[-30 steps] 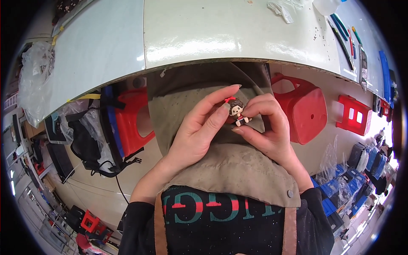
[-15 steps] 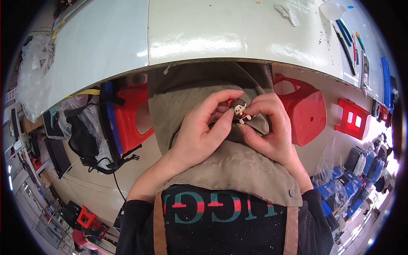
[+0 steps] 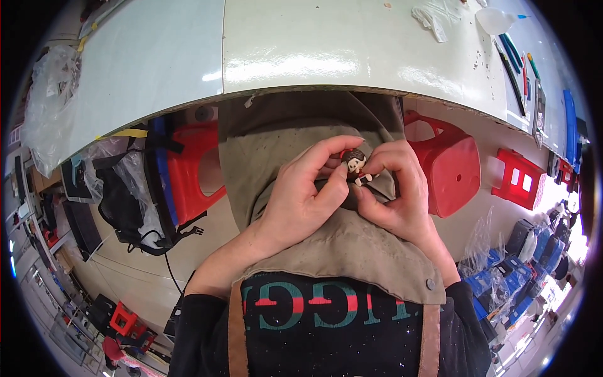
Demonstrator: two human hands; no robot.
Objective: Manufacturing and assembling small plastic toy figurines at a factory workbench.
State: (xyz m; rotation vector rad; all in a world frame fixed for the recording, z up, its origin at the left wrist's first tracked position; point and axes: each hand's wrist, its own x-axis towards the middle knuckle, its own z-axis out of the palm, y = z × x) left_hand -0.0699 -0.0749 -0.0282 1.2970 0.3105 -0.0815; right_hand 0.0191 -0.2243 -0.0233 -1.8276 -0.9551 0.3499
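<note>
A small doll figurine [image 3: 357, 164] with brown hair, a pale face and dark and red clothing is held over my lap, above the brown apron [image 3: 270, 147]. My left hand [image 3: 308, 185] grips it by the head, thumb in front and fingers behind, where a bit of red shows. Thumb and forefinger of my right hand [image 3: 399, 182] close on its other side, near the body and legs. Fingertips cover part of the figurine, so its back and edges are hidden.
Ahead stands a glossy white table [image 3: 282, 38], its edge just beyond my lap. Tools such as a black-handled one [image 3: 512, 72] and a white squeeze bottle [image 3: 494, 21] lie at its right. Red stools [image 3: 455, 179] flank me. A black bag [image 3: 125, 204] is at left.
The figurine has tilted and turned slightly in my fingers, and both hands have shifted a little. The rest of the view has moved slightly with my head.
</note>
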